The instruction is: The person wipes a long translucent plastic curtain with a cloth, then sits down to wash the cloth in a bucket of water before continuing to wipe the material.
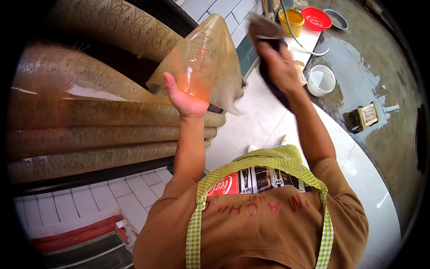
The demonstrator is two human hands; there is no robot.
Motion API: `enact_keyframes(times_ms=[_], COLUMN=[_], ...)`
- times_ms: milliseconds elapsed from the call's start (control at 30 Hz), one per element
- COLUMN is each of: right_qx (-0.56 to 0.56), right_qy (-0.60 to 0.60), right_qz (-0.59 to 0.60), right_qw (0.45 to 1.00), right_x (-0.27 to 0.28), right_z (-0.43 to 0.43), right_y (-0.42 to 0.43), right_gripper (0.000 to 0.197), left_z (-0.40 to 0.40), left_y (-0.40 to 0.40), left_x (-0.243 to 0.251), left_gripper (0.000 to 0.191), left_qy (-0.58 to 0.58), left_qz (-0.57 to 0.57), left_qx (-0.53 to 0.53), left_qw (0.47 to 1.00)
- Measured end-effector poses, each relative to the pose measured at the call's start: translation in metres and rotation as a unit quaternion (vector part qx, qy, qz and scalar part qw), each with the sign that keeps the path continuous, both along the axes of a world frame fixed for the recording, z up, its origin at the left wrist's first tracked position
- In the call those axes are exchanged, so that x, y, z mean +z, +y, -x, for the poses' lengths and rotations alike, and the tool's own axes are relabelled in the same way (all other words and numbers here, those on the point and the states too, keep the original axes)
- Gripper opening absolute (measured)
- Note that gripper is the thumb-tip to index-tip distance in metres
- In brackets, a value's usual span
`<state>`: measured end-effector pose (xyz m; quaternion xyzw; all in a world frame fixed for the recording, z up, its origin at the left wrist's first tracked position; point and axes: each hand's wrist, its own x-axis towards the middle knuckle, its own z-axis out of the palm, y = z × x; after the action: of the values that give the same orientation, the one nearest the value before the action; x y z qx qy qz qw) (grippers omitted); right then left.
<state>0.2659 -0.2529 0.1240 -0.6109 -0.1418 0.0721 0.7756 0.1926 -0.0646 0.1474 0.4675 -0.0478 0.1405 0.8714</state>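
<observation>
A translucent plastic curtain (97, 77) with a brown flower pattern hangs in folds on the left. My left hand (189, 97) is behind a raised corner of it; the palm and thumb show at the edge, and the fingers look orange through the sheet. The thumb is spread apart from the palm. To the right, my right hand (277, 64) is closed around a dark brown cloth (268, 30), blurred, whose upper part stands above the hand and whose lower part hangs down behind the wrist. The cloth and the curtain are apart.
Beyond my right hand stand a yellow bucket (291, 20), a red basin (315, 19) and a grey basin (335, 20), with a green hose (290, 30) nearby. A white bucket (320, 80) and a small stool-like block (368, 116) stand on the wet floor. A white tiled ledge (356, 161) curves beside me.
</observation>
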Motion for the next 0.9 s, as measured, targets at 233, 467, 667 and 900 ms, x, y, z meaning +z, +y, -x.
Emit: enact_keyframes(times_ms=[233, 467, 667, 900], right_qx=[0.137, 0.000, 0.028, -0.030], right_qy=[-0.436, -0.253, -0.310, -0.019], right_qz=[0.181, 0.218, 0.170, 0.174], right_qw=[0.871, 0.943, 0.935, 0.984], right_x=[-0.019, -0.023, -0.037, -0.037], right_z=[0.084, -0.065, 0.042, -0.088], right_y=[0.089, 0.111, 0.113, 0.112], right_gripper=[0.051, 0.035, 0.041, 0.038], left_z=[-0.008, -0.007, -0.023, -0.026], left_y=[0.012, -0.038, 0.006, -0.038], left_x=[0.011, -0.022, -0.029, -0.033], left_gripper=[0.076, 0.057, 0.060, 0.059], left_qy=[0.098, 0.089, 0.152, 0.110], left_qz=[0.184, 0.173, 0.132, 0.168], left_qx=[-0.120, -0.124, -0.068, -0.153], left_qw=[0.971, 0.973, 0.977, 0.968])
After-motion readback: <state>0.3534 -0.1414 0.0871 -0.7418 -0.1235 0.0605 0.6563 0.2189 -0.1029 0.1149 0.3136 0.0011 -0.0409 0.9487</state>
